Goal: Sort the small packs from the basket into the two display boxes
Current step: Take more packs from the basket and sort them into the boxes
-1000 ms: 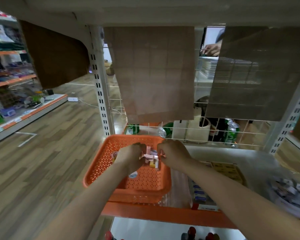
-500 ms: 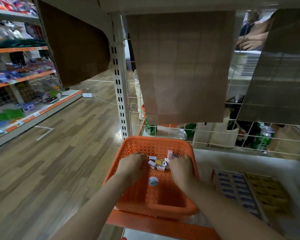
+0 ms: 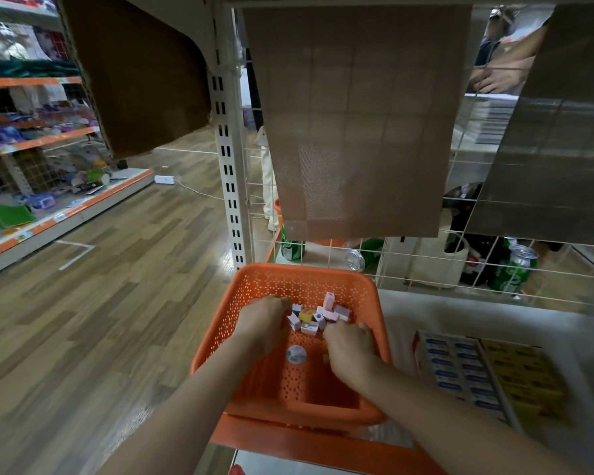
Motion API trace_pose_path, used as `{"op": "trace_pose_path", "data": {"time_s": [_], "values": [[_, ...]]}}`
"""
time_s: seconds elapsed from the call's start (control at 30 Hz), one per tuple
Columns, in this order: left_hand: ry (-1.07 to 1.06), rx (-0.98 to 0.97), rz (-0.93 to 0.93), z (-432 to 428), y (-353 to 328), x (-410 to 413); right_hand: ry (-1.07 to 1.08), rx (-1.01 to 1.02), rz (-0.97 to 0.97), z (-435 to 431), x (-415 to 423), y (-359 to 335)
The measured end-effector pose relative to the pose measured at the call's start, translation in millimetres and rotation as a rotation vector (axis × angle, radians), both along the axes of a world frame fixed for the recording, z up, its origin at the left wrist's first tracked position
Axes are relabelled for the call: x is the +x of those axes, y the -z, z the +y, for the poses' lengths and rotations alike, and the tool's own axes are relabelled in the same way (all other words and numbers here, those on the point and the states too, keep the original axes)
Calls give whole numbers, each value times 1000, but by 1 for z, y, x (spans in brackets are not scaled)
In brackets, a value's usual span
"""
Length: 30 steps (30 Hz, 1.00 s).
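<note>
Small packs (image 3: 318, 316), white, pink and yellow, lie in a loose heap at the far end of the orange basket (image 3: 306, 269), one pink pack (image 3: 329, 299) standing upright at the back of the heap. The basket sits at the left end of the shelf (image 3: 323, 444). The blue display box (image 3: 456, 368) and the yellow display box (image 3: 525, 378) lie side by side just to its right, each showing rows of packs.

Risks, as judged from this arrangement: the packs are tiny and mixed in colour, so a handful gathered at once may drop pieces through the fingers or carry the wrong kind to a box. The basket's near edge overhangs the shelf front, so downward pressure there could tip it.

The left hand (image 3: 261, 323) reaches in palm down, knuckles up, fingers bent into the left side of the heap. The right hand (image 3: 350, 351) lies palm down nearer the viewer, fingertips at the heap's right edge. Both sets of fingers are hidden beneath the hands, so it cannot be told whether either holds a pack.
</note>
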<state>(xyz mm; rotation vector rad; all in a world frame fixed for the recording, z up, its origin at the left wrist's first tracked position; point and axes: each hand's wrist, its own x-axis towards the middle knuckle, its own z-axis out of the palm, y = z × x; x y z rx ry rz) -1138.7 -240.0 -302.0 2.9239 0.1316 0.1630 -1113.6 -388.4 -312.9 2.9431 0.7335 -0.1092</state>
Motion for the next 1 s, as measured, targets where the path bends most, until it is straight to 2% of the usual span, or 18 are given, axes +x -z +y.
{"op": "trace_pose_path", "data": {"time_s": [0.23, 0.53, 0.8, 1.0], "values": [[-14, -7, 40, -15, 5, 27, -27, 100, 172, -8, 1, -11], [-90, 5, 128, -33, 14, 55, -152, 24, 197, -11, -6, -18], [-67, 90, 160, -33, 10, 50, -162, 41, 262, -11, -9, -23], [-33, 58, 157, -29, 10, 46, -183, 89, 230, -16, -8, -27]]}}
